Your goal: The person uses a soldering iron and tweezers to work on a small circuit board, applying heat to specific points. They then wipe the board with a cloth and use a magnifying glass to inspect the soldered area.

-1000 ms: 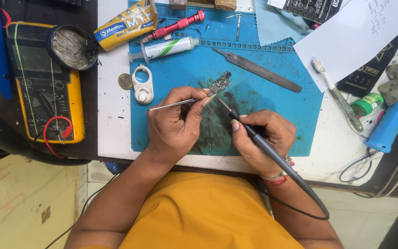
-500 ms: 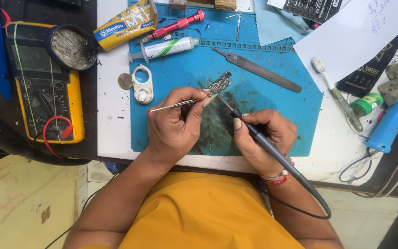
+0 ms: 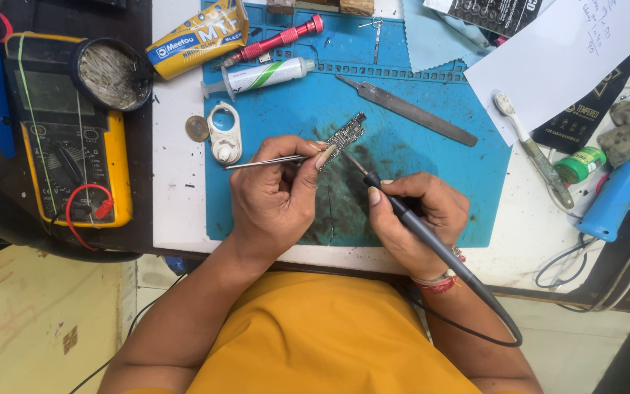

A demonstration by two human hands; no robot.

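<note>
Change: almost none since half a second ago; hands, board and tools lie as before, soldering iron tip still at the board's lower edge.
Left hand (image 3: 275, 197): curled closed on tweezers (image 3: 257, 162), fingers pinched near the points, handle sticking out to the left over the mat.
Right hand (image 3: 421, 215): wrapped shut around a soldering iron (image 3: 410, 222), held like a pen, thumb and forefinger near the front, tip pointing up-left.
Circuit board (image 3: 345, 135): small, narrow, dark, lying slantwise on the blue mat (image 3: 432, 182), just above both hands; lower end touching the left thumb tip and the tweezer points, iron tip just beside it on the right.
Cord: black, running from the iron's rear past the right wrist and off the table (image 3: 176, 190) edge.
Left of the mat: coin (image 3: 197, 128), white key-ring-shaped piece (image 3: 224, 133), yellow meter (image 3: 74, 138) with a round tin (image 3: 109, 73) of wire wool on top.
Top of the mat: syringe tube (image 3: 260, 76), red screwdriver (image 3: 275, 40), yellow glue tube (image 3: 197, 36).
Right of the board: flat metal file (image 3: 406, 109), well apart from the hands; toothbrush (image 3: 534, 149) and blue tool (image 3: 621, 190) farther right.
</note>
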